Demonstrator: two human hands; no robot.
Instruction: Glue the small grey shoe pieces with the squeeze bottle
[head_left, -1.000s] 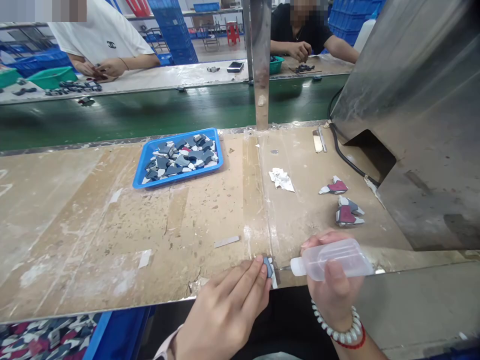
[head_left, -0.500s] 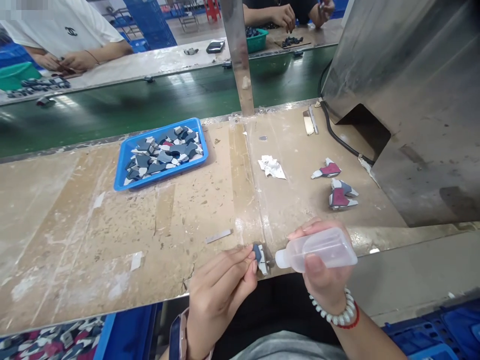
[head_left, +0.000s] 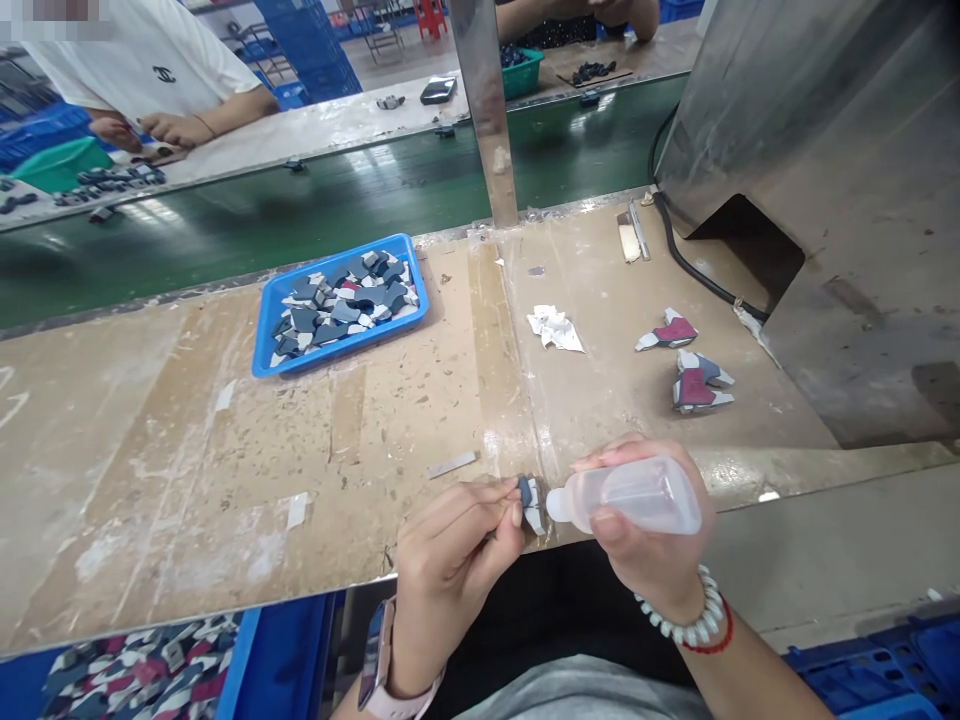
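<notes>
At the near edge of the worn workbench [head_left: 187, 460], my left hand [head_left: 450, 560] pinches a small blue and white piece [head_left: 530, 500] between thumb and fingertips. My right hand [head_left: 645, 540] is wrapped round a clear plastic squeeze bottle [head_left: 630, 495] lying sideways, and the bottle's nozzle points left and touches the small piece. A white bead bracelet with a red band sits on my right wrist, and a watch on my left.
A blue tray [head_left: 341, 345] of several blue and white pieces stands mid-bench. Red and white pieces [head_left: 694, 385] and a crumpled paper scrap [head_left: 555, 328] lie right of centre. A metal housing [head_left: 840, 170] fills the right side. Beyond a green conveyor [head_left: 300, 210], other people work at another bench.
The bottle's nozzle has closed the small gap and now meets the piece in my left hand. The view has shifted slightly; both hands stay at the bench edge.
</notes>
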